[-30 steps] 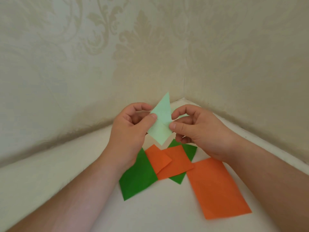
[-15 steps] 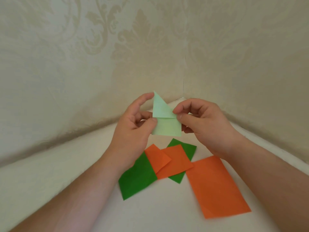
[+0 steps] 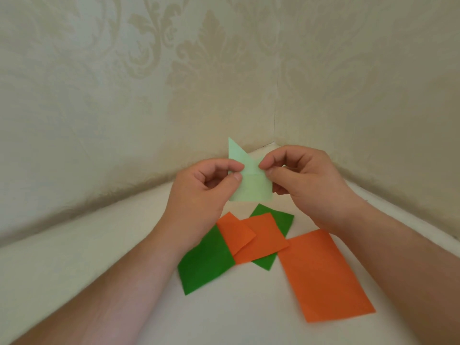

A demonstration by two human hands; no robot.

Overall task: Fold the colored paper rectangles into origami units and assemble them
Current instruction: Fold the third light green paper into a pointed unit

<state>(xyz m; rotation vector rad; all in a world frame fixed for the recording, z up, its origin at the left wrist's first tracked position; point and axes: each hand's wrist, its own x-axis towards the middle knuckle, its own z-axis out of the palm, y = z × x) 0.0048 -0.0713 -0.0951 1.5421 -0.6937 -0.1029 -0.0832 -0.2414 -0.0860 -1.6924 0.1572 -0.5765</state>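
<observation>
We hold a pale green unit [image 3: 249, 181] up in the air between both hands, above the white surface [image 3: 74, 257] and in front of the corner where two walls [image 3: 124, 83] meet. Our left hand [image 3: 199, 195] pinches its left edge between thumb and curled forefinger, about where a horizontal crease crosses the paper; our right hand [image 3: 306, 180] pinches the right edge at the same height, thumb below and forefinger above, the other fingers curled behind. Above the crease the unit rises to a sharp point, a triangular flap leaning to the upper left; below it hangs a roughly square panel with its lower edge free. Under our hands, flat on the surface, lie the other papers. A dark green sheet [image 3: 206, 262] sits nearest our left forearm, and a small orange piece [image 3: 235, 232] overlaps its right edge. That piece in turn lies over a second orange square [image 3: 263, 240], which covers most of another green sheet [image 3: 281, 220] whose corners show above and below it. A large orange rectangle [image 3: 321, 275] lies apart to the right, its near left corner just beside the second green sheet, partly under our right wrist. We can read no writing, label or brand on any paper; the walls carry only a faint raised floral pattern.
</observation>
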